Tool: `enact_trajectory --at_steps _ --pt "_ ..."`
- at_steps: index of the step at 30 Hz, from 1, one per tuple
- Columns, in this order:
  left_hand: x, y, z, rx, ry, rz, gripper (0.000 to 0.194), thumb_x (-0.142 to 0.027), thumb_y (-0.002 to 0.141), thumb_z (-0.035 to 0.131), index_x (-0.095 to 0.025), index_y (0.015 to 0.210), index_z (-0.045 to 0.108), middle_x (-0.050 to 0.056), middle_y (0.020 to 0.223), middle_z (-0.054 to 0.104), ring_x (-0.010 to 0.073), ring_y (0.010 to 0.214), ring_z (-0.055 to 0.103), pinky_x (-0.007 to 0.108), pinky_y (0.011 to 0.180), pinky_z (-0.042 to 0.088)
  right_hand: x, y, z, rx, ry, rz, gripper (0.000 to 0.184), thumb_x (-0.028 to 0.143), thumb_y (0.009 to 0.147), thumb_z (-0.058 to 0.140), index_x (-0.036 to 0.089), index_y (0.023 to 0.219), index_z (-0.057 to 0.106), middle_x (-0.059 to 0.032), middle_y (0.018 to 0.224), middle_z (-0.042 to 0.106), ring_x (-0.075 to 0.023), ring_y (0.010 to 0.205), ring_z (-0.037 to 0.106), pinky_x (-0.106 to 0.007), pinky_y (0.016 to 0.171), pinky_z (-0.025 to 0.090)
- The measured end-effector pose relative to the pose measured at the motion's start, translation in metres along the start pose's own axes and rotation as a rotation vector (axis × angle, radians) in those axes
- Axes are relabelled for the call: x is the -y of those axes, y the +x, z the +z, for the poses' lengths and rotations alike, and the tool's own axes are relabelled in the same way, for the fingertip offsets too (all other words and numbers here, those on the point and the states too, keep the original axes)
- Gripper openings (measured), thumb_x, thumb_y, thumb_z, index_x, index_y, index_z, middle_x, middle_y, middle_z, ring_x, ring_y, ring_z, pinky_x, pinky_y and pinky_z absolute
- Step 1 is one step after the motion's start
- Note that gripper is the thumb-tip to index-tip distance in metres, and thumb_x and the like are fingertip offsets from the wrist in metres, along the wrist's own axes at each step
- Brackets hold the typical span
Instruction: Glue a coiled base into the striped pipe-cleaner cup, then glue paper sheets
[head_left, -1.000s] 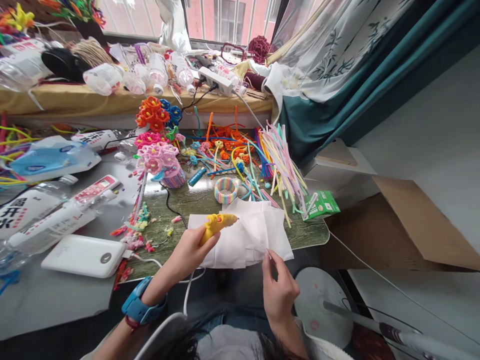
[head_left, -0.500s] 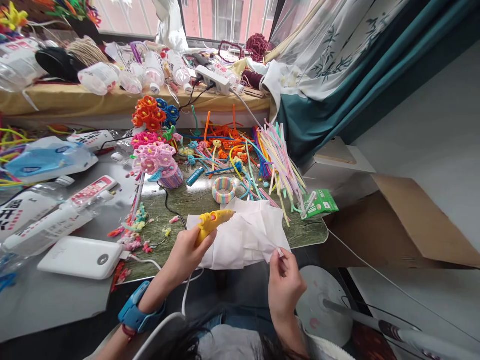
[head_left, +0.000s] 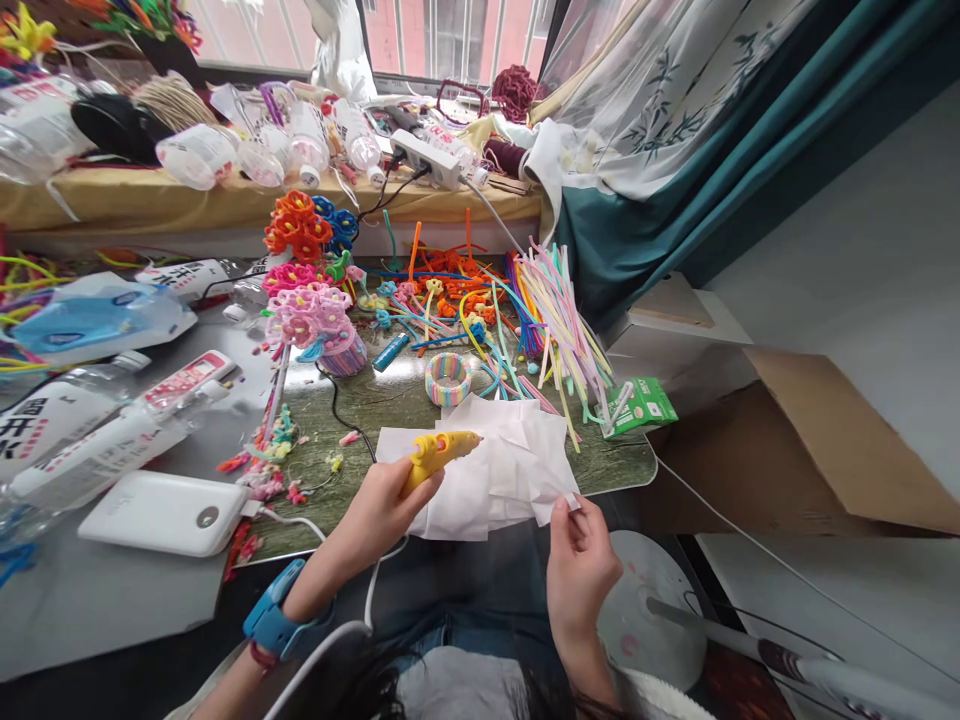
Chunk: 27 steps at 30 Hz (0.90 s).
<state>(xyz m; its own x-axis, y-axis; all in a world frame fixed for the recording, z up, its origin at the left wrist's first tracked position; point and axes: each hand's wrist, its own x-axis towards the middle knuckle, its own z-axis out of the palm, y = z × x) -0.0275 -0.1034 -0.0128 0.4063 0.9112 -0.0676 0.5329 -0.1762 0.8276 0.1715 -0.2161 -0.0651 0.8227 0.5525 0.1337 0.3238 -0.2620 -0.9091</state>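
Observation:
My left hand (head_left: 391, 503) is closed around the handle of a yellow glue gun (head_left: 444, 450), its nozzle pointing right over white paper sheets (head_left: 461, 500). The thin sheets overlap at the table's front edge. With thumb and fingers, my right hand (head_left: 581, 550) pinches the lower right corner of the top sheet. Just behind the paper stands a pastel striped ring (head_left: 448, 380) wrapped in fuzzy stems. A teal glue stick or lighter-like piece (head_left: 391, 352) lies left of the ring; its kind is unclear. Pink pipe-cleaner flowers (head_left: 311, 315) stand in a striped pot (head_left: 345, 350).
Pipe cleaners (head_left: 559, 310) spread at the table's back right, by a green packet (head_left: 641, 407). A white power bank (head_left: 161, 513) and plastic bottles (head_left: 97, 455) lie on the left. A cardboard box (head_left: 847, 440) stands right; a power strip (head_left: 427, 158) rests on the sill.
The glue gun in my left hand has shifted slightly right and down. My right hand has moved a little right, and the pinched paper corner now lies flatter.

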Motion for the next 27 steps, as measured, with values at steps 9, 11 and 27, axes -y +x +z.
enact_trajectory --at_steps 9,11,27 --pt "0.0043 0.005 0.0049 -0.022 0.051 0.044 0.038 -0.041 0.088 0.053 -0.024 0.057 0.039 -0.005 0.048 0.037 0.0122 0.046 0.036 0.028 0.046 0.023 -0.0003 -0.0003 -0.0013 0.017 -0.004 -0.005 0.046 0.058 0.086 0.061 0.013 0.094 0.068 -0.0143 0.079 0.077 -0.0262 0.071 0.076 -0.03 0.063 0.06" --pt "0.005 0.0051 0.0051 -0.019 0.065 0.047 0.038 -0.041 0.088 0.052 -0.024 0.057 0.037 -0.005 0.05 0.036 0.012 0.046 0.035 0.028 0.047 0.022 -0.0009 -0.0003 -0.0011 0.02 -0.002 0.003 0.045 0.057 0.086 0.061 0.013 0.093 0.068 -0.0144 0.079 0.077 -0.0262 0.071 0.076 -0.03 0.064 0.06" --pt "0.0048 0.0087 0.0056 0.001 0.131 0.052 0.039 -0.042 0.089 0.05 -0.025 0.058 0.034 -0.005 0.05 0.036 0.0121 0.046 0.036 0.029 0.049 0.02 -0.004 -0.001 -0.0012 0.04 0.015 0.006 0.044 0.056 0.085 0.063 0.013 0.093 0.068 -0.0135 0.078 0.078 -0.0262 0.073 0.077 -0.029 0.063 0.061"
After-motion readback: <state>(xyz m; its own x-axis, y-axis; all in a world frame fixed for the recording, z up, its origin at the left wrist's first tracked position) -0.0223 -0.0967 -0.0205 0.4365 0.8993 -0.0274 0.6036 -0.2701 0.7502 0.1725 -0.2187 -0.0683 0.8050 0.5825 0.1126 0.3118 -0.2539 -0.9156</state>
